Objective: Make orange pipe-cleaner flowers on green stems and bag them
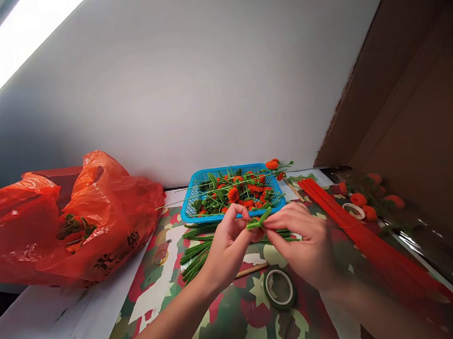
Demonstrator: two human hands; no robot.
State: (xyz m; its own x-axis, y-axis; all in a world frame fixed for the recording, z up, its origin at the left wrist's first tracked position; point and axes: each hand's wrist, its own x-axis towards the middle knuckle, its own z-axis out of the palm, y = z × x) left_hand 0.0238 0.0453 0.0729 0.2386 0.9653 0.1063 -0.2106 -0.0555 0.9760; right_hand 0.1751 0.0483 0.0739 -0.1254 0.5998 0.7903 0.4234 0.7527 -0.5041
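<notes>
Both hands meet over the table just in front of a blue basket. Between the fingertips is a short fuzzy green pipe cleaner, bent, with a bit of orange under it. My left hand pinches its left side. My right hand grips the right side between thumb and fingers. Orange pipe-cleaner flowers with green stems and leaves fill the basket. Beneath my hands lies a bundle of green pipe cleaners. Below them stands a roll of dark green tape.
At the left, a red plastic bag holds more orange and green pieces. Long red pipe cleaners lie at the right, near a white tape ring and orange flowers. A cardboard panel rises on the right.
</notes>
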